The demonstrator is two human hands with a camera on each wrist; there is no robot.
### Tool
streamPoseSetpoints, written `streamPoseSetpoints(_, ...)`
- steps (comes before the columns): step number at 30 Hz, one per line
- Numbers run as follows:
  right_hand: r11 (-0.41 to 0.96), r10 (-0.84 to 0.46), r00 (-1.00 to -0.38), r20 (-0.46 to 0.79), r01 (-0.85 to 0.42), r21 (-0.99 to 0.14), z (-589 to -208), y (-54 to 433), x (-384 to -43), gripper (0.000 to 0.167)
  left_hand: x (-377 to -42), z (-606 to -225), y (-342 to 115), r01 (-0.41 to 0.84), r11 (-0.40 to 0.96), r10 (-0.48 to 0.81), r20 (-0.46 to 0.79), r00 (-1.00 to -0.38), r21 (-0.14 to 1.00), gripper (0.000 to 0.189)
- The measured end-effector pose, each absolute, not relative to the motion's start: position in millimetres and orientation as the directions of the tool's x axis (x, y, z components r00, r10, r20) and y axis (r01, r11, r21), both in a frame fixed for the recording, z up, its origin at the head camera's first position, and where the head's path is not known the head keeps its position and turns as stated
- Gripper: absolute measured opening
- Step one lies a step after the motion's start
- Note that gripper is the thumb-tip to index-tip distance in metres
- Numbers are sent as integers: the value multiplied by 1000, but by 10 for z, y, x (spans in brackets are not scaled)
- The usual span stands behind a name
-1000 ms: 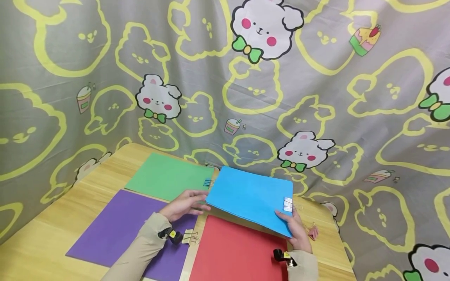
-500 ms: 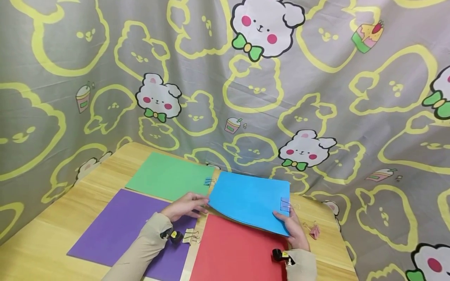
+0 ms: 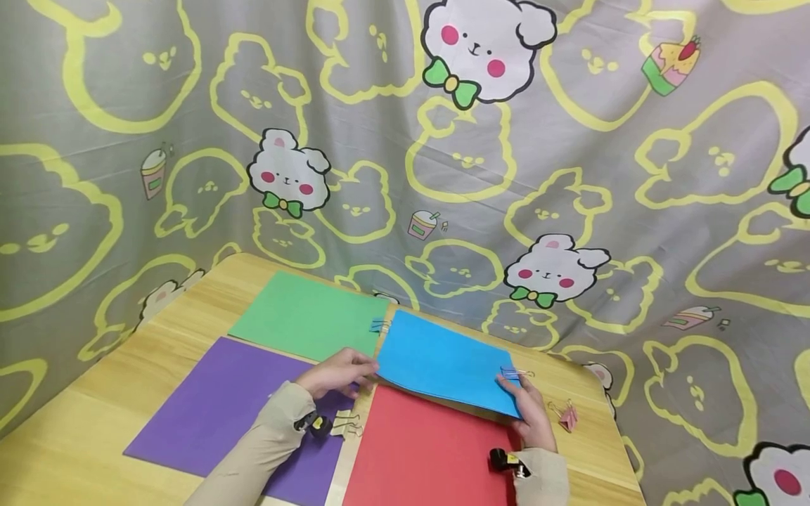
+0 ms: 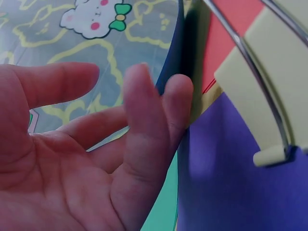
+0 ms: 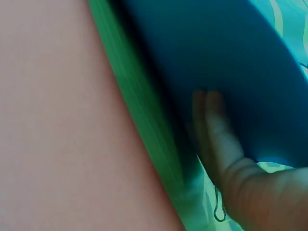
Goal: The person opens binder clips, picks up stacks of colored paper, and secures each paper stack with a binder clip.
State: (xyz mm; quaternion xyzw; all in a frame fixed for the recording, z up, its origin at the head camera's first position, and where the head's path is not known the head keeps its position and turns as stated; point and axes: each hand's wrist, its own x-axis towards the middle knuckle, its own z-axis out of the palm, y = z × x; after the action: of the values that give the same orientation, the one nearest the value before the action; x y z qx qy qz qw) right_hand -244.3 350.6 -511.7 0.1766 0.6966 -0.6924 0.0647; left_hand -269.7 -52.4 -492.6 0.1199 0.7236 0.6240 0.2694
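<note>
My right hand (image 3: 534, 418) grips the right edge of a thin sheaf of blue paper (image 3: 443, 365), held tilted above the table. Its thumb lies on top, while in the right wrist view the fingers (image 5: 221, 130) reach along the dark underside. A purple-blue binder clip (image 3: 511, 373) with wire handles is clamped on that edge beside the thumb. At the sheaf's near left corner is my left hand (image 3: 335, 372). The left wrist view shows its fingertips (image 4: 178, 94) at the paper's edge, with the thumb standing apart.
Red paper (image 3: 430, 450) lies under the blue sheaf. Purple paper (image 3: 240, 407) with a cream clip (image 3: 344, 424) lies left, green paper (image 3: 310, 309) with a blue clip (image 3: 378, 325) behind it. A pink clip (image 3: 567, 416) sits at right. A patterned curtain (image 3: 380, 246) hangs behind.
The blue sheaf has come down a little and its clipped right edge has tilted. My left hand's spread fingers have drawn closer together at the corner. The right hand keeps its grip.
</note>
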Motion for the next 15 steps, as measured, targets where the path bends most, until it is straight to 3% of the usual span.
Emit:
streamPoseSetpoints(5,-273,116,-927,-357,316,-909,-5097,3549,-2480,71,-2693,-4919,-507,-169,216,499,-257,-828,962,52)
streamPoseSetpoints(8,-346,109,-932,-345,290,-892,-5090,3550,-2508,75,-2697,-4924,-511,-162,225,502,-256,-826,961,53)
streamPoseSetpoints(12,-197,97,-936,-339,316,-928,-5075,3532,-2502,84,-2691,-4924,-511,-144,248,512,-256,-820,958,56)
streamPoseSetpoints(15,-52,97,-939,-331,327,-943,-5044,3522,-2485,81,-2685,-4919,-496,-132,271,511,-259,-819,953,56)
